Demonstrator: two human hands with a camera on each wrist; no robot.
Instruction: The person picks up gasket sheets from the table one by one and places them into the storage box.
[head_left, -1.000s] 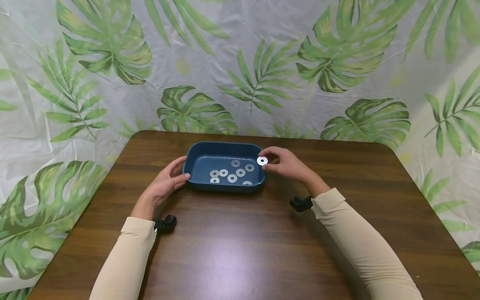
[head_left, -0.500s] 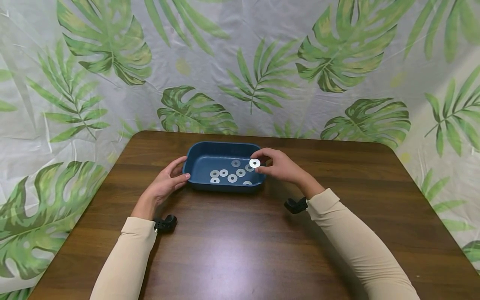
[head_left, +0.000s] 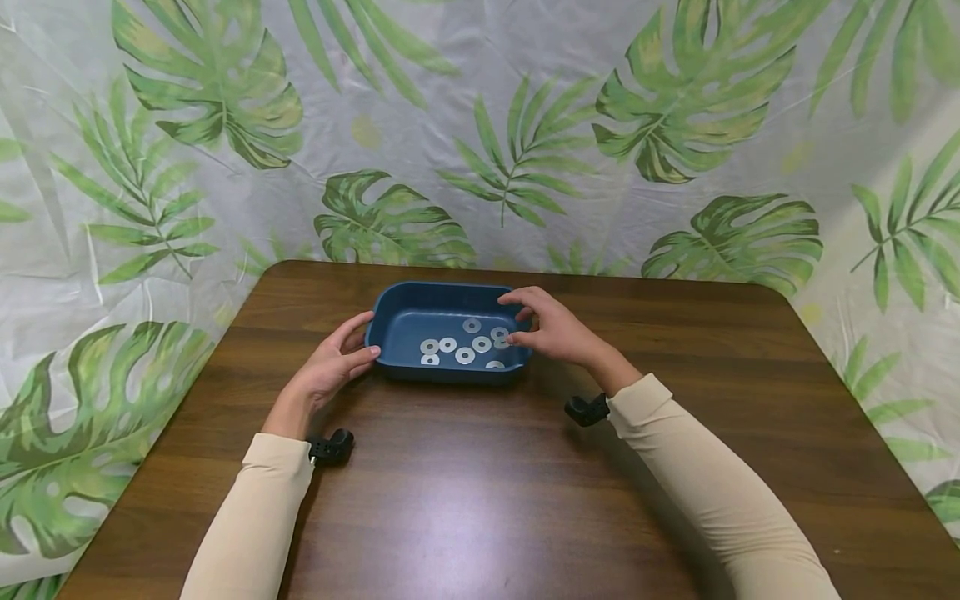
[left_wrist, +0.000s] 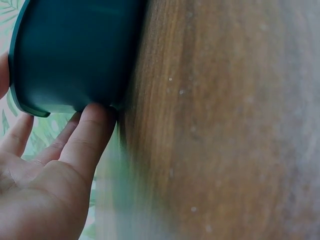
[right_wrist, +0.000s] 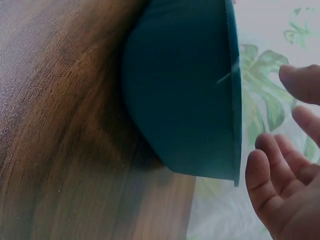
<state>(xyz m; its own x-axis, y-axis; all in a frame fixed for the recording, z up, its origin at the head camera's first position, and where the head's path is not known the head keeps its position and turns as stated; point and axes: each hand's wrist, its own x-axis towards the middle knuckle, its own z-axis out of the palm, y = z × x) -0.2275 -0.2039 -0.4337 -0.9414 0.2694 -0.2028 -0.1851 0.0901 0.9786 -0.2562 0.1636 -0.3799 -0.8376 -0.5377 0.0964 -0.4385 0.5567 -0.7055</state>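
A blue rectangular plastic tub (head_left: 420,325) stands on the table, with several flat metal washers (head_left: 465,356) scattered over its floor, mostly toward the right half. My left hand (head_left: 330,367) holds the tub's left end, the thumb at the rim near the front corner. In the left wrist view, fingertips (left_wrist: 93,112) press on the tub's outer wall. Over the right rim hovers my right hand (head_left: 558,329), thumb and fingers spread apart with nothing between them. Beneath its thumb, two washers (head_left: 498,333) overlap. The right wrist view shows these fingers (right_wrist: 260,175) beyond the rim.
The brown wooden table (head_left: 450,483) extends on all sides of the tub. A leaf-printed curtain (head_left: 525,150) hangs behind its far edge. Black wrist cameras (head_left: 332,447) are strapped on below both sleeves.
My right hand has moved left over the tub, and its thumb and fingers have parted. The washer it pinched now lies among the others at the right end. My left hand has stayed still.
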